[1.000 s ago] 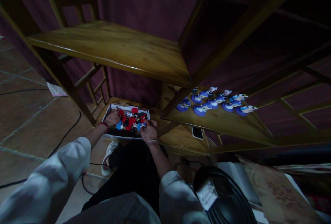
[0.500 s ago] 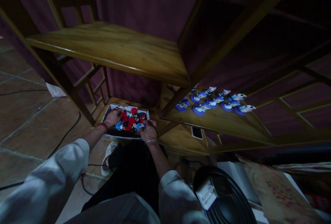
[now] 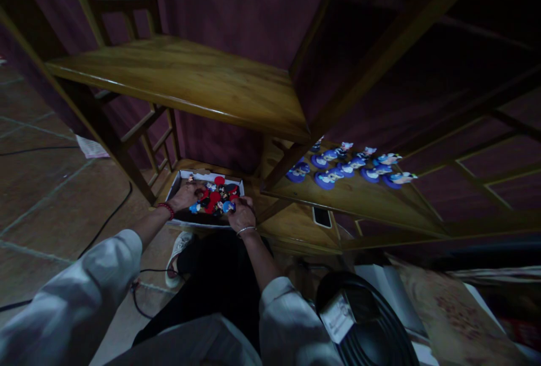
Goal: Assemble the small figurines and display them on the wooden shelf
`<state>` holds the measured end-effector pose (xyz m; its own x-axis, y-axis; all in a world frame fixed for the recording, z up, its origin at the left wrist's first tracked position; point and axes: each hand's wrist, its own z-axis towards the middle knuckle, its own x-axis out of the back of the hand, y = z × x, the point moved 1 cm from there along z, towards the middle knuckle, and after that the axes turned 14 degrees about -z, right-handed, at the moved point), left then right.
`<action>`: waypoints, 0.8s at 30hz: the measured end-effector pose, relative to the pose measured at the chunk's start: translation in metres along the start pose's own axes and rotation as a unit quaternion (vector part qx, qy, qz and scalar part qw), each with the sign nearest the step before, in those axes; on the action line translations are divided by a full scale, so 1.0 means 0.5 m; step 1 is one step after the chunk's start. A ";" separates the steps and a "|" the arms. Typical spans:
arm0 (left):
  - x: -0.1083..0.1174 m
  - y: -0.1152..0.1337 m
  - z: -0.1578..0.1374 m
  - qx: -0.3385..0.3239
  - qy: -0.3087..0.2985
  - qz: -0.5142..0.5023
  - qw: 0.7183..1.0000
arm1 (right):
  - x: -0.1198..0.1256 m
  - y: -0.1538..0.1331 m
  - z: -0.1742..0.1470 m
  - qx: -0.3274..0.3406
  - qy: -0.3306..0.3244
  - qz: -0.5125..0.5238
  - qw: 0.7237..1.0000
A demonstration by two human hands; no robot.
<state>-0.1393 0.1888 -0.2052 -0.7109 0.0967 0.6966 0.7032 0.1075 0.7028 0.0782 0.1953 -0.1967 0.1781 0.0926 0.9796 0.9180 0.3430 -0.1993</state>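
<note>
A shallow white box (image 3: 186, 223) on the low wooden shelf holds a jumble of small figurines (image 3: 214, 199) with red, black and blue parts. My left hand (image 3: 185, 195) reaches over the box's left side, its fingers down among the red figurines. Those fingertips are dim and blurred, so any grip there is unclear. At the right side of the box, my right hand (image 3: 242, 214) is closed on a small figurine with a blue base (image 3: 229, 206). The fingers partly cover that figurine.
Several purple-based figurines (image 3: 329, 177) stand on the shelf to the right. A phone (image 3: 322, 217) lies on the lower board. The upper wooden shelf (image 3: 186, 81) overhangs the box. A black round stool (image 3: 372, 326) stands at bottom right; cables (image 3: 112, 216) cross the tiled floor.
My left hand has shifted slightly within the box, uncovering a small figurine at the back left corner. My right hand stays nearly in place with the blue-based figurine.
</note>
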 end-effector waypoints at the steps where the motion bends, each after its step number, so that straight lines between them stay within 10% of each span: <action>1: 0.001 0.000 -0.002 -0.002 -0.007 0.004 1.000 | 0.002 -0.001 0.000 0.001 -0.002 -0.002 1.000; 24: -0.006 0.009 -0.017 -0.021 -0.046 0.157 0.986 | 0.008 -0.007 0.005 0.055 -0.078 -0.049 0.994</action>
<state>-0.1342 0.1807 -0.2030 -0.4540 0.2077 0.8665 0.8873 0.0174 0.4608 0.0750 0.1968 -0.1923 0.0245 0.1937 0.9808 0.8822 0.4574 -0.1124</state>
